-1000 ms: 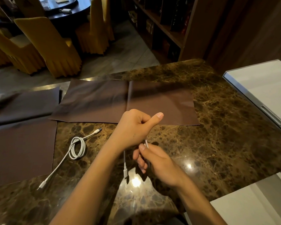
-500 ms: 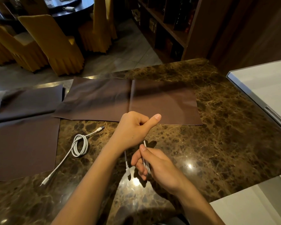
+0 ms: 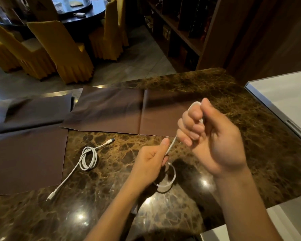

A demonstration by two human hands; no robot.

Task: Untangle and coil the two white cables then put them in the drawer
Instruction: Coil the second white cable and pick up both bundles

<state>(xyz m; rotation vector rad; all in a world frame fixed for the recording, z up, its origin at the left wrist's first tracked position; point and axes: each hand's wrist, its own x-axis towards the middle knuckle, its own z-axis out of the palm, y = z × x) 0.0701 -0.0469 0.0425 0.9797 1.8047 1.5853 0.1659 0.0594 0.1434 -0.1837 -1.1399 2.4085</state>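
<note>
While your left hand [image 3: 151, 164] pinches the white cable [image 3: 171, 145] and your right hand [image 3: 214, 141] curls round it at frame centre, you seem mid-coil: wind in the hanging loop next. The second cable [image 3: 89, 159] lies centre-left on the worktop [image 3: 268, 153].

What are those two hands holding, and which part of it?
One thin white cable: the right hand grips its bunched upper part, the left hand pinches it just below; the rest hangs looped.
</note>
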